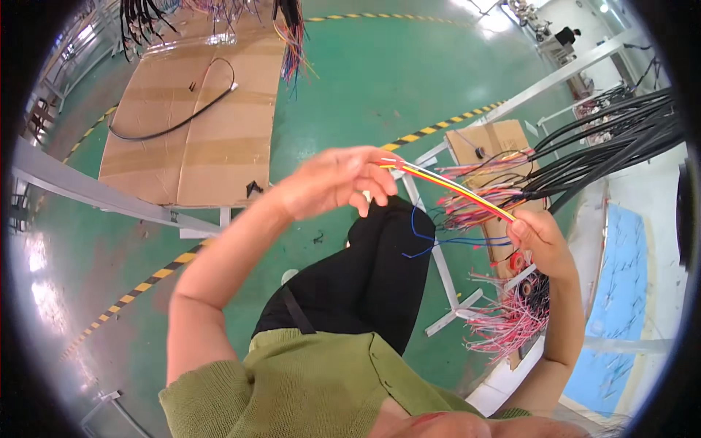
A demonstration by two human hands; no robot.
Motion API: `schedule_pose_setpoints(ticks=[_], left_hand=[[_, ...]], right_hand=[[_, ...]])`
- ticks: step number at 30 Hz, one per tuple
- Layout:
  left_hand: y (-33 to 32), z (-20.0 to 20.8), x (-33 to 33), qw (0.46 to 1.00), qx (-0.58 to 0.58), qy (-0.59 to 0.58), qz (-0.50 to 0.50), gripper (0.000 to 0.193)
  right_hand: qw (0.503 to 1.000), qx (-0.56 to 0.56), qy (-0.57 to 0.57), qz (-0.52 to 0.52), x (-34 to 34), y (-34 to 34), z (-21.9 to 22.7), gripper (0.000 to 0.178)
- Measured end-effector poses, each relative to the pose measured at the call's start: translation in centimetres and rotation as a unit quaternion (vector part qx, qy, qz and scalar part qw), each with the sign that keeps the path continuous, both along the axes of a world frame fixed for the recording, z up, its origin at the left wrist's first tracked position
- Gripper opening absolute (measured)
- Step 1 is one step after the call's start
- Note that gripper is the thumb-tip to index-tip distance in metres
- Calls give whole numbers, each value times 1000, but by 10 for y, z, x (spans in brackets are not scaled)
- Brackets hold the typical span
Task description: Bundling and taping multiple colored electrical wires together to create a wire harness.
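Currently: right hand (pixel 544 244), closed on red-yellow-white wires (pixel 456 188), blue wires (pixel 475 241) trailing; left hand (pixel 332 182), half-curled at the former's tips, its grip unclear from here.

left hand (pixel 339 182): loosely curled | right hand (pixel 542 239): pinching (thumb (pixel 519 229) in view) | elbows (pixel 197 299): bent

Bright, fairly even light. White glare bleaches the green floor (pixel 343 95) at the frame's upper right and lower left. Straight edges bow toward the dark rim; the left hand (pixel 332 179) looks slightly blurred.
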State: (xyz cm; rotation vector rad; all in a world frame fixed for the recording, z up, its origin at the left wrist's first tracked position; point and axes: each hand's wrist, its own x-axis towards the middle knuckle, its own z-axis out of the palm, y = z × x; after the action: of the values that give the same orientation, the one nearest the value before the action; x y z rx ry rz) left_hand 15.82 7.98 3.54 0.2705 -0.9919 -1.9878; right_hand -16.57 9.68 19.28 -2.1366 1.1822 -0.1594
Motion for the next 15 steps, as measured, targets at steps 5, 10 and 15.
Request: schedule_pose_setpoints(ticks=[5, 10, 15], left_hand=[[31, -9, -66, 988, -109, -33, 101, 59], [33, 34, -84, 952, -27, 106, 285, 28], [37, 40, -77, 940, -51, 104, 321, 26]], right_hand=[[994, -113, -4, -15, 14, 13, -13, 36], [972, -230, 38, 25, 20, 29, -21, 24], [975, -221, 3, -23, 25, 34, -26, 40]])
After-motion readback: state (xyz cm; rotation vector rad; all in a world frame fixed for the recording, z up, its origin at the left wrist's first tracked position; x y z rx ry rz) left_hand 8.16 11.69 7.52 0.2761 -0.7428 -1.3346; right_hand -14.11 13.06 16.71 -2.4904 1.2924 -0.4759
